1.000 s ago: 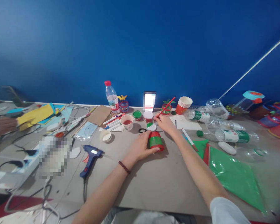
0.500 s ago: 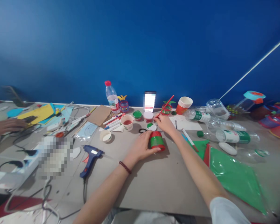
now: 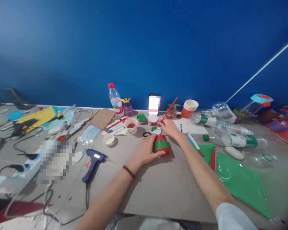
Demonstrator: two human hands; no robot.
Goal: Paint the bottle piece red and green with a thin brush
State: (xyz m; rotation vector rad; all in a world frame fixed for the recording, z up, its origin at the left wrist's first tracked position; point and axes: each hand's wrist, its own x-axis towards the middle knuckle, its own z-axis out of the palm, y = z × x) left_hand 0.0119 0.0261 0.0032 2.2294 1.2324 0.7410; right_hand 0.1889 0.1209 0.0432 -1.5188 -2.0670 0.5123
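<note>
My left hand (image 3: 147,150) is wrapped round the left side of a small cup painted red and green (image 3: 162,145), which rests on the table. Just beyond it, my right hand (image 3: 168,127) pinches a thin red paintbrush (image 3: 171,108), its handle slanting up to the right. The brush's lower end is by a white lid with green paint on it (image 3: 156,130). Behind the lid stand a tub with a white top (image 3: 153,120) and an open tub of green paint (image 3: 141,118). A black ring (image 3: 147,134) lies near my left fingers.
A blue glue gun (image 3: 94,163) lies left of my left arm, near a power strip (image 3: 31,169). Paper cups, markers and a water bottle (image 3: 116,103) stand towards the wall. Several plastic bottles (image 3: 240,140) and a green packet (image 3: 240,179) are on the right.
Another person's hand at the far left has gone out of view. My hands, the painted cup and the brush have hardly moved.
</note>
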